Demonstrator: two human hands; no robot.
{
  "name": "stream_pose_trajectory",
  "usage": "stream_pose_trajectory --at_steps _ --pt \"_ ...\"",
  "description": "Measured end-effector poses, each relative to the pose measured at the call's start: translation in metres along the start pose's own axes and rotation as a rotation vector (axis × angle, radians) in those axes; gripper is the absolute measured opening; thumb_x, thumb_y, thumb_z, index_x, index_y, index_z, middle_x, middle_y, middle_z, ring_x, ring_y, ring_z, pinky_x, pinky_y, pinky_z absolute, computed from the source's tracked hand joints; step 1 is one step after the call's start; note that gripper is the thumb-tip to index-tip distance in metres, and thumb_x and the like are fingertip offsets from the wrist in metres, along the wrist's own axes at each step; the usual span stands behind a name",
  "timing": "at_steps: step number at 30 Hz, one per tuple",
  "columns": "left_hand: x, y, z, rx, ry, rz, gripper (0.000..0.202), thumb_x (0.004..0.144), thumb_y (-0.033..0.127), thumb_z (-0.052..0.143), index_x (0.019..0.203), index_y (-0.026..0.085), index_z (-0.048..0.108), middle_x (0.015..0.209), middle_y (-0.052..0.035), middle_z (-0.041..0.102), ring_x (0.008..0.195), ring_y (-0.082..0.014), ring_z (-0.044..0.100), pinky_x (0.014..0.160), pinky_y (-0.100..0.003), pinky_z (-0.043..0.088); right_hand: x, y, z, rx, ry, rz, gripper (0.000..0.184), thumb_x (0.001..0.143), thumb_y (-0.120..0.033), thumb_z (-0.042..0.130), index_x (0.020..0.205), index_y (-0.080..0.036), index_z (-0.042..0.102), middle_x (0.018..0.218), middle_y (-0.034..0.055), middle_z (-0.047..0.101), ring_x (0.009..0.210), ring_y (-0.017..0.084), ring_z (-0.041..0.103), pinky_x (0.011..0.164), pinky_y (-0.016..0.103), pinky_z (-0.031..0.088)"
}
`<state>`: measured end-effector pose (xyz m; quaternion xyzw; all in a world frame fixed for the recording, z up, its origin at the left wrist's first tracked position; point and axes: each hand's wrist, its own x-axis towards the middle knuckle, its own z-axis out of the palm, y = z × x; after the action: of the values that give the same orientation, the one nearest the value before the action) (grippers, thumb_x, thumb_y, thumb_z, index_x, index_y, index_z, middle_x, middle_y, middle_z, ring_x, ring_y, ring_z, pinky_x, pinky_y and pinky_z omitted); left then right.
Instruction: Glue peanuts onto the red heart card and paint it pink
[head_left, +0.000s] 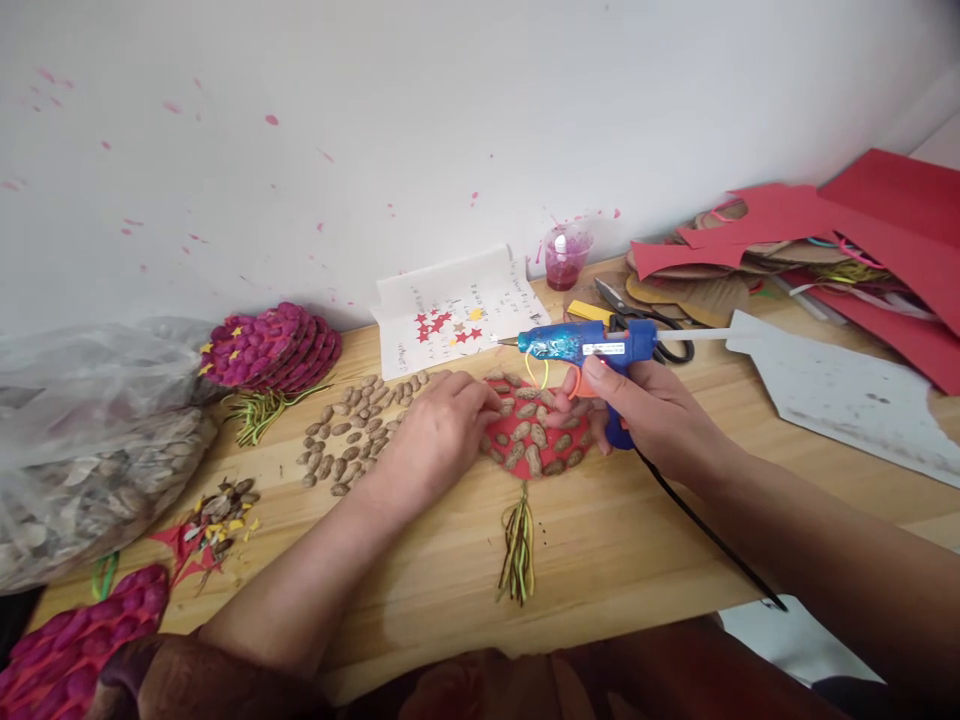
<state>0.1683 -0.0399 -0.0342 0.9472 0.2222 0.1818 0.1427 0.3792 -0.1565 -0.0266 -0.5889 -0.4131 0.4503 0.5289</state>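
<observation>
A blue hot glue gun (585, 343) is gripped in my right hand (652, 410), its metal nozzle pointing left and a white glue stick out of its back. Beneath it lies a round red piece (501, 462) covered with brown, peanut-like shells (534, 460). A yellow, green and dark yarn tassel (517, 545) hangs from its near edge. My left hand (439, 430) is closed, its fingertips at the left edge of the red piece; what they pinch is hidden. Loose brown shells (341, 465) are spread left of that hand.
White paper (394, 345) with red and yellow stars lies behind, near a stained plastic cup (566, 260) and black scissors (675, 345). Red sheets and cardboard (825, 220) fill the right. Magenta pieces (277, 345) and a plastic bag (105, 470) occupy the left. A black cord (709, 530) crosses the table.
</observation>
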Motion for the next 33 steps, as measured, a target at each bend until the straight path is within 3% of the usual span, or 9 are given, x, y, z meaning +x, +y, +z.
stream_pose_trajectory --at_steps 4,7,12,15,19,27,33 --pt "0.002 -0.003 -0.010 -0.467 0.016 -0.279 0.009 0.093 0.023 0.064 0.094 0.019 0.072 0.090 -0.0045 0.073 0.080 -0.0181 0.064 0.076 -0.033 0.053 -0.004 -0.004 -0.004 0.036 -0.007 0.000 0.043 0.096 -0.061 0.057 0.087 -0.020 0.067 0.094 0.0080 0.074 0.061 0.015 0.065 0.044 0.024 0.046" --pt "0.003 -0.005 -0.016 -0.920 -0.030 -0.483 0.021 0.089 0.038 0.072 0.092 0.017 0.072 0.084 -0.0034 0.072 0.073 -0.0152 0.062 0.068 -0.028 0.048 -0.008 -0.008 -0.004 0.064 -0.040 -0.002 0.041 0.097 -0.059 0.058 0.087 -0.020 0.067 0.097 0.0084 0.074 0.051 0.010 0.058 0.044 0.024 0.045" --pt "0.001 -0.009 -0.017 -1.446 -0.026 -0.653 0.031 0.074 0.040 0.089 0.081 0.015 0.072 0.073 -0.0023 0.066 0.064 -0.0108 0.053 0.059 -0.023 0.038 -0.015 -0.006 -0.002 0.035 -0.078 -0.069 0.040 0.095 -0.060 0.060 0.088 -0.021 0.068 0.084 0.0093 0.075 0.058 0.017 0.066 0.042 0.025 0.044" --pt "0.001 -0.010 -0.017 -1.548 -0.042 -0.676 0.030 0.072 0.036 0.091 0.078 0.014 0.072 0.072 -0.0026 0.065 0.064 -0.0095 0.051 0.059 -0.022 0.036 -0.016 -0.002 -0.002 -0.025 -0.129 -0.119 0.036 0.098 -0.056 0.057 0.087 -0.022 0.066 0.071 0.0065 0.074 0.050 0.015 0.059 0.042 0.026 0.043" --pt "0.000 -0.009 -0.018 -1.587 -0.043 -0.683 0.029 0.072 0.034 0.092 0.078 0.013 0.073 0.073 -0.0030 0.065 0.066 -0.0093 0.052 0.059 -0.021 0.036 -0.016 -0.002 -0.002 -0.079 -0.166 -0.177 0.032 0.100 -0.051 0.056 0.086 -0.023 0.066 0.069 0.0045 0.074 0.047 0.014 0.055 0.042 0.026 0.038" --pt "-0.001 -0.010 -0.016 -1.603 -0.050 -0.700 0.029 0.072 0.034 0.093 0.083 0.012 0.076 0.075 -0.0042 0.068 0.068 -0.0096 0.054 0.060 -0.020 0.037 -0.018 -0.009 0.001 -0.139 -0.170 -0.251 0.037 0.100 -0.052 0.055 0.078 -0.023 0.062 0.066 0.0032 0.068 0.058 0.019 0.066 0.052 0.029 0.049" --pt "-0.001 -0.008 -0.016 -1.617 -0.041 -0.691 0.028 0.073 0.033 0.093 0.083 0.012 0.077 0.073 -0.0043 0.069 0.066 -0.0096 0.055 0.060 -0.020 0.039 -0.015 0.001 0.000 -0.144 -0.185 -0.271 0.034 0.101 -0.047 0.054 0.080 -0.023 0.063 0.064 0.0018 0.067 0.051 0.015 0.061 0.041 0.024 0.040"
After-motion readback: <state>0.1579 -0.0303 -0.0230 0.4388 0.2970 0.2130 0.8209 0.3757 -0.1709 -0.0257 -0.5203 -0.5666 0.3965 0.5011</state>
